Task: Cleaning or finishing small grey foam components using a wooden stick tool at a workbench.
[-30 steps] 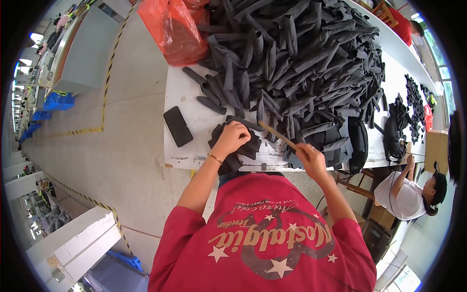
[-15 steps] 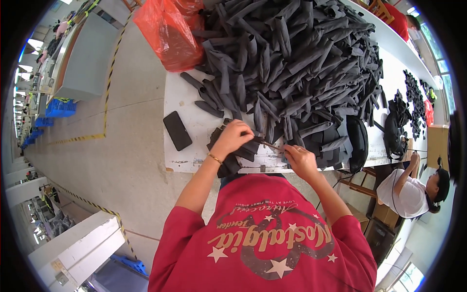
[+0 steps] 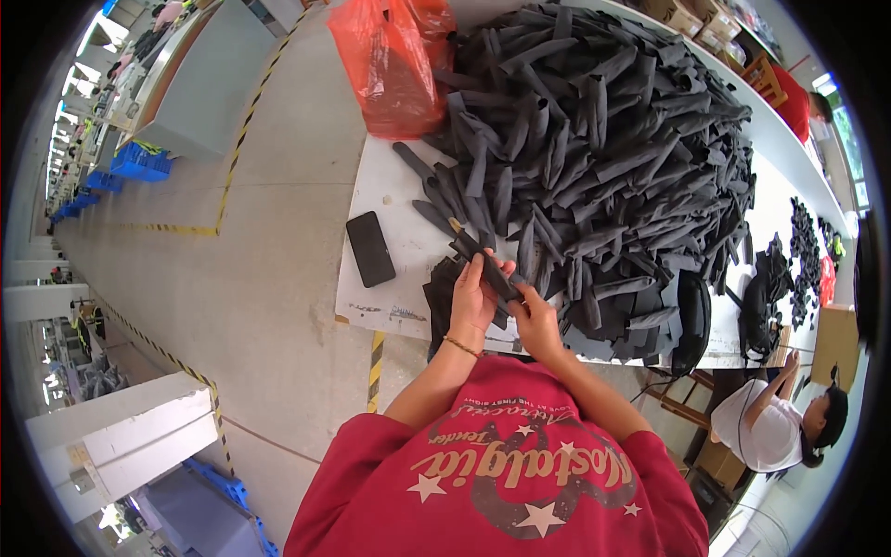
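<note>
Both hands met at the near edge of the white table (image 3: 390,186). The left hand (image 3: 471,302) and right hand (image 3: 535,320) each gripped 1 rolled black strip (image 3: 483,262), which slanted up to the left over a flat stack of dark pieces (image 3: 444,295). A large heap of black rolls (image 3: 603,139) lay just behind, a black phone (image 3: 370,248) to the left, a red plastic bag (image 3: 394,65) beyond.

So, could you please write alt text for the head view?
Both hands, left hand and right hand, hold a rolled dark fabric piece at the white table edge, beside a large pile of similar rolls, a black phone and a red bag.
</note>
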{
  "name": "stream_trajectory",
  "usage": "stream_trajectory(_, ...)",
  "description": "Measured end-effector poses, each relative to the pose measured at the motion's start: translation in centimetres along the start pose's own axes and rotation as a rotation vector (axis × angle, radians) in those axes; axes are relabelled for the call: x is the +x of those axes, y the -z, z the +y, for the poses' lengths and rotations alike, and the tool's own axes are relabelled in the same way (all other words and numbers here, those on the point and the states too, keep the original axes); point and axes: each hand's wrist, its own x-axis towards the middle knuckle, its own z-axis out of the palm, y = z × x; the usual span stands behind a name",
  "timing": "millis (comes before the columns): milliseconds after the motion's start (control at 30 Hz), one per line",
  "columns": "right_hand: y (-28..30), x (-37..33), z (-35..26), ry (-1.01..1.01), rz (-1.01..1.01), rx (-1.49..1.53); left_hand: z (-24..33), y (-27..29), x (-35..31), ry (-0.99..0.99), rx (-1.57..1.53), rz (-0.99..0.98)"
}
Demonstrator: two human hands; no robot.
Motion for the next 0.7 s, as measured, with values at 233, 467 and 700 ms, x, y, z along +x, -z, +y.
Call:
stream_trajectory(233, -0.6, -1.5, -1.0, 0.112, 0.178, -0.115, 0.6, -3.2, -1.2, -0.075, 0.007, 0.122)
stream_trajectory(467, 0.3, -2.7, 0.1, 0.057, 0.126, -0.144, 0.7, -4.9, -1.3, -0.073, 0.078, 0.140)
stream_trajectory(700, 2.5, -4.7, -0.9, -0.043, -0.119, -0.138, 2.6, -4.9, 1.2, -0.173, 0.235, 0.271)
